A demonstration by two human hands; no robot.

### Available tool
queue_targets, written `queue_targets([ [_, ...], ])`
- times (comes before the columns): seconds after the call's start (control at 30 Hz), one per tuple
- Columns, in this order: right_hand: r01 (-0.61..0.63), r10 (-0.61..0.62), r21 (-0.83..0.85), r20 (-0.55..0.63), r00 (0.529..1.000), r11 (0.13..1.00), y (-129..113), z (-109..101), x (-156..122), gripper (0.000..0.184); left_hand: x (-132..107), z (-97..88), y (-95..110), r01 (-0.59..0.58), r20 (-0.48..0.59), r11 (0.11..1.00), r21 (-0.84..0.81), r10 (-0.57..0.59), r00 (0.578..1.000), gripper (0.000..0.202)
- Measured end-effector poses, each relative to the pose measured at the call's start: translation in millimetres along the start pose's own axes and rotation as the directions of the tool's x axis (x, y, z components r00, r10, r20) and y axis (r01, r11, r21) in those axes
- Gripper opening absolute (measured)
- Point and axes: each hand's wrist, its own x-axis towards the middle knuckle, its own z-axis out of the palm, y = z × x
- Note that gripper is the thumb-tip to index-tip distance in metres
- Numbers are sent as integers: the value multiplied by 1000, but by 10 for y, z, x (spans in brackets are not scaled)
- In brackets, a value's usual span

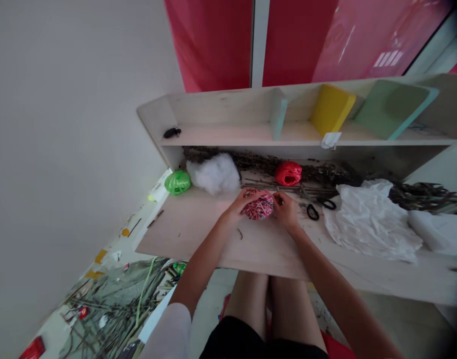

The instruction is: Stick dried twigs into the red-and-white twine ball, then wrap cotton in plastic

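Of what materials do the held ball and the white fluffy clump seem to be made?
Held ball: perhaps yarn or plastic twine, finish unclear; red and white strands crisscross it.
White fluffy clump: likely fibre stuffing, soft-looking and matte, with cloudlike edges.

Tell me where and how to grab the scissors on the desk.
Probably best to take the scissors by the black handle loops, coming from the near side of the desk with the right hand, the closer one. The loops face the person and the other end points back; the white sheet crowds the right loop.
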Motion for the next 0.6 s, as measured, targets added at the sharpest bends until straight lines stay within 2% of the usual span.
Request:
queue_targets([
  [0.1, 43, -36, -63, 99, 994, 997, 49, 18, -12, 47, 23, 22, 15, -79, -66, 992, -94, 73, 995, 42],
  [0.23, 153, -101, -189, 261, 960, 970, 60, 9, -27, 35, 42, 34, 33, -174, -123, 978, -112, 160, 979, 39],
  [0.37, 218, -151, -164, 347, 926, 962, 9, -41, -25, 32, 19, 8, 115, -272, -191, 956, -111, 248, 950, 41],
  [0.47, 251, -181, -129, 398, 899, 959, -29, -75, -20, 35, -3, -47, 200, -291, -246, 948, -125, 255, 935, 41],
  [0.6, 240, -176, -87, 453, 874, 967, -35, -65, -31, 35, 23, -130, 251, -267, -305, 949, -168, 208, 929, 37],
])
